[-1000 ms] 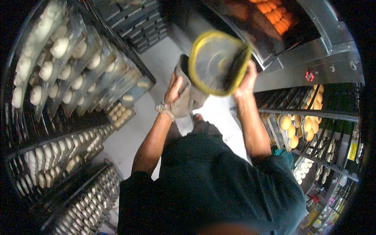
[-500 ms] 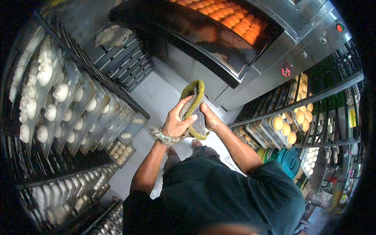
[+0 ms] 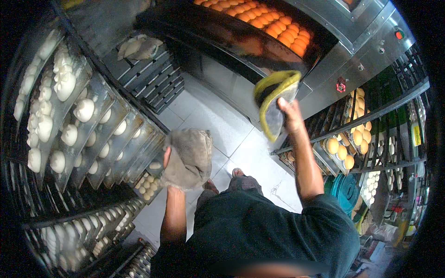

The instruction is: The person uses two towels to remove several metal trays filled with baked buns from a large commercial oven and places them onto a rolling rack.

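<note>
My left hand [image 3: 167,156] is mostly hidden under a grey, worn cloth [image 3: 190,157], which it grips and which hangs over its fingers and wrist. The cloth is beside the left rack's trays, above the floor. In my right hand [image 3: 292,116] is a grey oven mitt or pad [image 3: 273,116] with a thick yellow-green edge, bent open at its top. The thumb presses on its grey face. This pad is raised in front of the oven's lower edge, apart from the cloth.
Orange-lit round buns [image 3: 278,30] fill the open oven [image 3: 222,44] ahead. A rack with trays [image 3: 104,134] of pale dough balls stands at left, another with browned buns [image 3: 343,150] at right. A low black rack [image 3: 157,78] with cloths is far left. Teal lids [image 3: 344,192] are at right.
My hands have parted. The right one carried the yellow-edged pad up and right towards the oven; my left let go of it and now has the grey cloth, lower left.
</note>
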The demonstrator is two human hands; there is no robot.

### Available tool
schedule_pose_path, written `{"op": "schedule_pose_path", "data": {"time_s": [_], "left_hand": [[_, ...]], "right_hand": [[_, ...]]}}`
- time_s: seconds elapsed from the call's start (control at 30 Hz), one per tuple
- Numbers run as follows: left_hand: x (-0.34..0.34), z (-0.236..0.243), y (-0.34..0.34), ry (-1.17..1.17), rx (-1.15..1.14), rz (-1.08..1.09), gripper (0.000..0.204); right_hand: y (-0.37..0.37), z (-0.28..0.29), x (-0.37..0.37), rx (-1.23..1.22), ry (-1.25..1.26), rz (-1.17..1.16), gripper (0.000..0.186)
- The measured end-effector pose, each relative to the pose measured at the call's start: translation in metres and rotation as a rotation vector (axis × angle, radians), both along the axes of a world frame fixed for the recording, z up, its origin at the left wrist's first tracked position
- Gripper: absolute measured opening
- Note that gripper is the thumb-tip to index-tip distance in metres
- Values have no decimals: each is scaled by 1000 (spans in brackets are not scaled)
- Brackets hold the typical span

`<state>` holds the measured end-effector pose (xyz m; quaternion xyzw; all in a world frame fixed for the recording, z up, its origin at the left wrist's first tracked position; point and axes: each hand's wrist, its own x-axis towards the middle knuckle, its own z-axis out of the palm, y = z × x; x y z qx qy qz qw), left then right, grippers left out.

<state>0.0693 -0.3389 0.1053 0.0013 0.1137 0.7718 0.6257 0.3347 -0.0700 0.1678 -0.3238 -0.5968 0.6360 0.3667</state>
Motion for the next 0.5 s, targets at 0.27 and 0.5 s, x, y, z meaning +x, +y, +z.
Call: {"op": "schedule_pose_path", "data": {"time_s": [0.27,0.5], "left_hand": [[10,-51,-2,-859,31,-81,51],[27,-20,54,-96,133,-98,43]], "right_hand": [[83,-36,16,1193,-984,-265,61],[88,38,57,765,-864,-361,46]]}}
